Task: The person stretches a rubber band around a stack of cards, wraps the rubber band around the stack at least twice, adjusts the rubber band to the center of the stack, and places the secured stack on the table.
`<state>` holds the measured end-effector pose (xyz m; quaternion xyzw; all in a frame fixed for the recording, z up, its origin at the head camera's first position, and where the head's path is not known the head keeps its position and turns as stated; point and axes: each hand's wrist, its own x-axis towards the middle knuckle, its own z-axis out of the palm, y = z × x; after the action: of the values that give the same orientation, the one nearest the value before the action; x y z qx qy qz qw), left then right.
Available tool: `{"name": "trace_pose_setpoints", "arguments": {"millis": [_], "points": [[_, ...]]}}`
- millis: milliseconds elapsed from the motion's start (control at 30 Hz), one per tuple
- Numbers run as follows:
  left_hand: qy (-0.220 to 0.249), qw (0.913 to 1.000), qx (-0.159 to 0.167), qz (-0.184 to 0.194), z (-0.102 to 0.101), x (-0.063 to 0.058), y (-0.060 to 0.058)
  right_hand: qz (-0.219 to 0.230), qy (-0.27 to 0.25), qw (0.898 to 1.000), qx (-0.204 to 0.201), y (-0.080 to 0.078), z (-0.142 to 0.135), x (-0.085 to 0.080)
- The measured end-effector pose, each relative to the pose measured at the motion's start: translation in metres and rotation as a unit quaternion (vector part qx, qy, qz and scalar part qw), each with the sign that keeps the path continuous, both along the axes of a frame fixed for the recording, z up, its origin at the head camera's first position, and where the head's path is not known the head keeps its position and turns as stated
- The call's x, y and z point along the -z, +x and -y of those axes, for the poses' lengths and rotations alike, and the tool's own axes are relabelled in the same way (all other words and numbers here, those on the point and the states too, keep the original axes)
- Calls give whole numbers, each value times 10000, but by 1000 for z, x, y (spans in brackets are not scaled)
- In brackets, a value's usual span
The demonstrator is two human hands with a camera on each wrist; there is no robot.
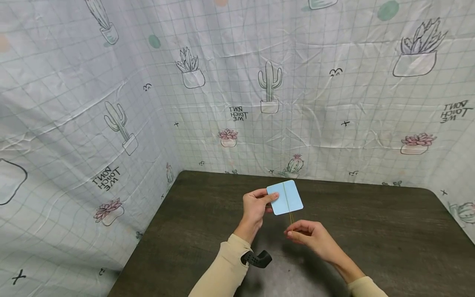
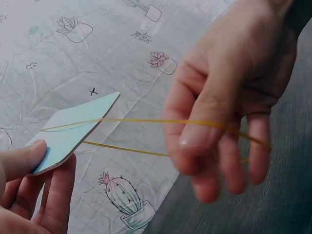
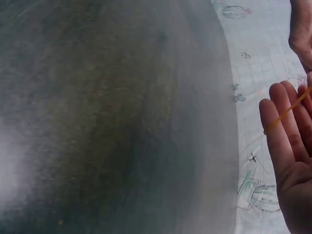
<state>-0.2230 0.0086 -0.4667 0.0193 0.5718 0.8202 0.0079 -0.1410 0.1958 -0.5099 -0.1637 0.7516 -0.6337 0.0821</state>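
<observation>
A thin light-blue square card (image 1: 295, 200) with rounded corners is held up over the table, tilted. My left hand (image 1: 255, 208) pinches it at its left edge, thumb on the face and fingers behind. A yellow rubber band (image 2: 141, 120) wraps across the card and stretches off its edge in two strands. My right hand (image 1: 313, 237), nearer to me and to the right, holds the far end of the band pulled taut. In the left wrist view the band passes over the thumb to the outer fingers; in the right wrist view it crosses the fingers (image 3: 279, 139).
Beneath the hands is a dark wood-grain table (image 1: 208, 206). A white curtain (image 1: 315, 99) printed with cacti stands along its back and left side. A black strap (image 1: 259, 259) sits at my left wrist, close to the cream sleeve (image 1: 224, 268).
</observation>
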Motion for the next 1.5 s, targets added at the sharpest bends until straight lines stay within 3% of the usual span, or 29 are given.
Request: {"name": "trace_pose_setpoints", "arguments": {"millis": [133,267,433,633,800,967,1133,1200,1267,1333,1500], "points": [[-13,9999,-75,129,-2,-3,-4,-715,216,9972,-103,3,6,0],[9,9997,-53,248,-4,-4,-7,-1823,615,9813,47,7,14,0],[200,9989,29,427,-7,-5,-12,-3070,1023,9460,209,12,24,-2],[200,9975,127,673,-7,-5,-17,-4104,1615,8968,340,13,30,-8],[219,9967,192,763,-7,-6,-20,-4736,2045,8557,399,12,33,-10],[255,9958,248,845,-7,-3,-22,-5072,2308,8282,595,10,37,-11],[332,9949,261,913,-7,0,-21,-5521,2177,7999,889,7,40,-10],[376,9950,238,899,-7,1,-21,-5603,2033,7969,989,6,43,-9],[415,9952,179,865,-8,1,-21,-5564,1866,8019,1124,7,46,-9],[444,9957,58,806,-8,0,-21,-5314,1605,8212,1322,8,50,-9],[526,9958,-360,658,-9,-3,-19,-4279,502,8838,1824,14,59,-12]]}}
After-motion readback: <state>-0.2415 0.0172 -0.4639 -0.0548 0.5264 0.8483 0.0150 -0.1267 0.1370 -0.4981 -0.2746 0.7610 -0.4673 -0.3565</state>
